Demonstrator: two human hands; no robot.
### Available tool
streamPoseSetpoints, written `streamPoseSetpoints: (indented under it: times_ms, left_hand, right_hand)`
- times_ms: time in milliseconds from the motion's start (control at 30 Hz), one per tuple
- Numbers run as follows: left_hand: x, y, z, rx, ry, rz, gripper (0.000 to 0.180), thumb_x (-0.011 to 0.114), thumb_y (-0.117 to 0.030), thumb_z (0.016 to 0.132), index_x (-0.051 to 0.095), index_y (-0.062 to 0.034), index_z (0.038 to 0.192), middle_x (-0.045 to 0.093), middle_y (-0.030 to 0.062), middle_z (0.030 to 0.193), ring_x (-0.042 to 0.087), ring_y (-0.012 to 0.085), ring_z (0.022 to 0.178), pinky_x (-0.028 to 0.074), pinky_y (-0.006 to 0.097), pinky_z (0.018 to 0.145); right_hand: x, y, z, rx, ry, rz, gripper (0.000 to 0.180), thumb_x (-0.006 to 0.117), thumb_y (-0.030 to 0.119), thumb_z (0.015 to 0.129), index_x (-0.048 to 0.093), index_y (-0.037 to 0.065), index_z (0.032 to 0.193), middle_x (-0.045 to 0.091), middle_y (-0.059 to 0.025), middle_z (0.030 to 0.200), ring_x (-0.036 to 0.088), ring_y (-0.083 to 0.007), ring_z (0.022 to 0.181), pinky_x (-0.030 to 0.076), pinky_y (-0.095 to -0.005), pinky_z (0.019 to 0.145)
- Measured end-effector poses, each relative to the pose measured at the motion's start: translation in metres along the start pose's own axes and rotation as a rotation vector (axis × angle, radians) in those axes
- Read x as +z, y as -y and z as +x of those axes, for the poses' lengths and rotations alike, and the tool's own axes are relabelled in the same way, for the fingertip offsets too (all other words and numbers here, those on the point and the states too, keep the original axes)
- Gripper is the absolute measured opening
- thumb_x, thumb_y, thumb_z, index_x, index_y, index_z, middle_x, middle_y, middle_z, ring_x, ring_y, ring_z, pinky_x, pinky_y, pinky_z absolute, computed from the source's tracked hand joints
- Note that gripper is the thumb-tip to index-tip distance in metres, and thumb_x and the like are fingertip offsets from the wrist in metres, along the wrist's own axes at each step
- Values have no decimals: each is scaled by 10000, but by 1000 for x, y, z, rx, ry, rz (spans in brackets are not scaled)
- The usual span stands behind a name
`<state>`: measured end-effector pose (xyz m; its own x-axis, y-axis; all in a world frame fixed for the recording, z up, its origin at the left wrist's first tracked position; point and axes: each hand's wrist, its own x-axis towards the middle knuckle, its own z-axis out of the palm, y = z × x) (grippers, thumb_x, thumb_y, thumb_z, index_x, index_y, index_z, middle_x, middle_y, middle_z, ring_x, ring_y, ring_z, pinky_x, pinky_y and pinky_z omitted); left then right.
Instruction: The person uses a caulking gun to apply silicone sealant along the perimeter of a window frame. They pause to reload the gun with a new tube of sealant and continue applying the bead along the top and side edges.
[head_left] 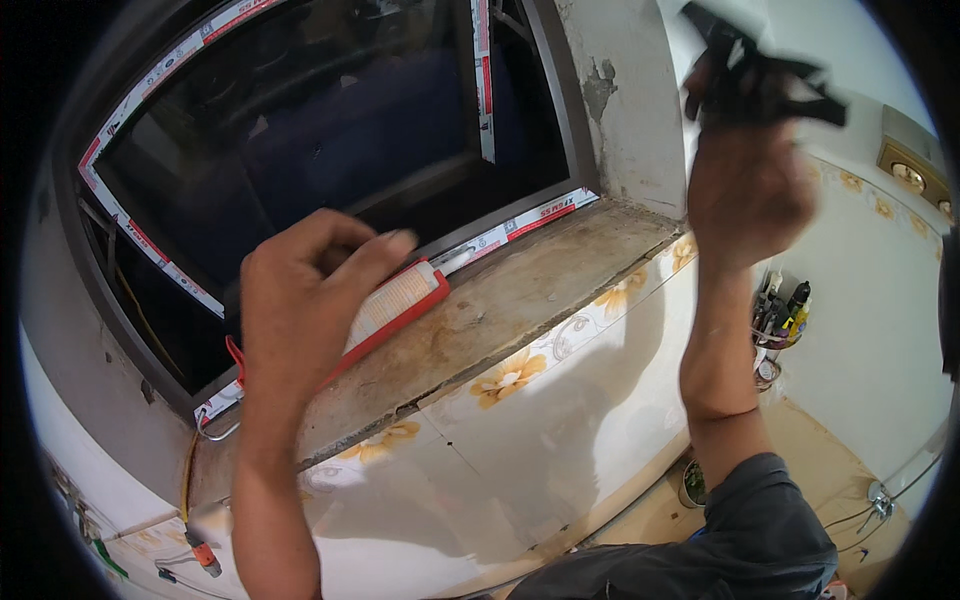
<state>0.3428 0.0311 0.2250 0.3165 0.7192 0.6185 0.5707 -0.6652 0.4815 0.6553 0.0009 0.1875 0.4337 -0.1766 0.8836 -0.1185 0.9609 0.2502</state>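
My left hand (305,300) grips the rear of a red caulking gun (395,315) that holds a pale sealant cartridge. The gun lies along the stone window sill (520,310), its white nozzle (462,258) pointing at the bottom rail of the window frame (520,222). My right hand (745,175) is raised high at the right, beside the wall corner, closed on a bunch of black plastic strips or pieces (760,75). The dark glass pane (330,130) fills the frame, which has red and white protective tape along its edges.
Flower-patterned tiles (520,370) cover the wall below the sill. A cup with tools and tubes (780,315) hangs on the right wall. A small pot (692,482) stands on the floor. Cables and an orange tool (205,558) lie at lower left. Chipped plaster column (625,100) rises right of the window.
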Motion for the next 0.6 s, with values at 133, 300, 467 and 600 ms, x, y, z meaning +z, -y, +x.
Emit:
streamPoseSetpoints:
  times_ms: [133,300,467,600]
  left_hand:
    - [-10,72,-1,63,8,146,459,835,-346,872,756,35,1115,764,199,958,751,254,904,575,363,805]
    - [9,127,-10,171,117,562,558,794,-362,910,674,18,1299,686,252,1274,668,399,1180,518,465,1007]
    - [7,126,-20,50,133,654,662,799,-416,886,627,5,1368,675,243,1303,638,418,1234,483,504,1058]
    - [9,123,-24,95,131,658,719,833,-418,845,612,12,1377,683,247,1270,651,421,1204,482,506,1056]
  right_hand:
    - [-35,5,61,-385,327,-427,565,475,392,1033,573,7,1435,598,-186,1459,557,-353,1324,415,-489,1105]
    - [-91,-131,5,183,1010,-1580,447,730,318,934,680,168,1352,679,-131,1341,595,-370,1297,406,-547,1134]
    - [-96,-119,12,305,1029,-1965,331,685,282,950,754,141,1241,649,-117,1361,564,-306,1333,309,-568,1214]
    - [-116,-125,16,-49,1536,-2250,258,610,247,989,784,130,1140,637,-94,1363,544,-280,1346,298,-549,1226]
